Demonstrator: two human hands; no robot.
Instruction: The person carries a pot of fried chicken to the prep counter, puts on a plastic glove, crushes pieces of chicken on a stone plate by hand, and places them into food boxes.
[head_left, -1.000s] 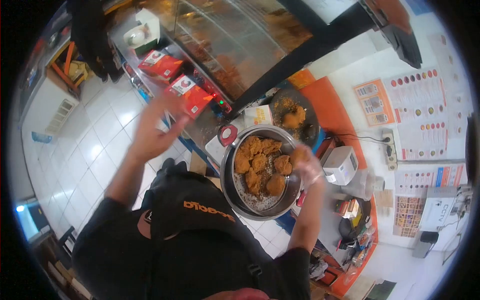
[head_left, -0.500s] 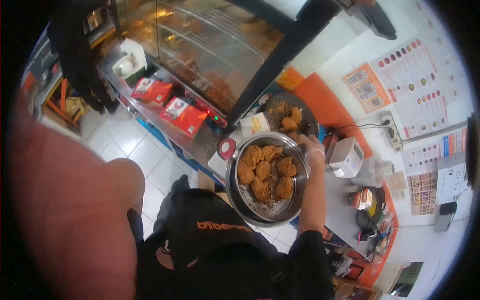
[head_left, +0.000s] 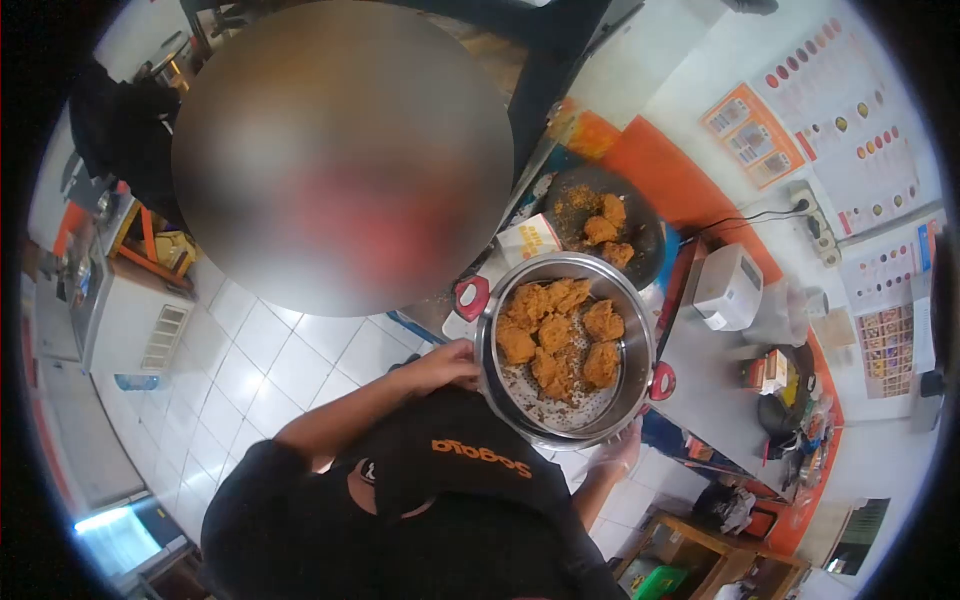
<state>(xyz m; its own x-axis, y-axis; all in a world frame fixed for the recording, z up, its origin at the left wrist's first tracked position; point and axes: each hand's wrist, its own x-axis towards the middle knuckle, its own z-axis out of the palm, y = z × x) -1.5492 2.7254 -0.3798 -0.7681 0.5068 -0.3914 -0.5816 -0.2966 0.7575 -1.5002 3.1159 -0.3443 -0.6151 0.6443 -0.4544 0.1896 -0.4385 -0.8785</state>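
A steel steamer pot (head_left: 643, 375) with red handles is held in front of my body. Several pieces of fried chicken (head_left: 553, 333) lie on its perforated bottom among crumbs. My left hand (head_left: 447, 367) grips the pot's near left side, its fingertips partly hidden against the wall. At the lower right, my right hand (head_left: 618, 452), in a clear plastic glove, holds the pot's side from below; the pot hides some fingers. Just beyond the pot, a dark round pan (head_left: 655, 228) holds more fried chicken (head_left: 601, 230) and loose crumbs.
A printed paper packet (head_left: 530, 238) lies beside the pan. On the right counter (head_left: 680, 375) stand a white box-shaped device (head_left: 727, 287) and a dark wok (head_left: 780, 410). A person in dark clothing (head_left: 125, 140) stands at upper left. A blurred oval hides the upper-left middle.
My right hand has moved from the pot's far rim to its near lower right. My left hand, raised close to the camera before, now grips the left side. The pot has shifted slightly right.
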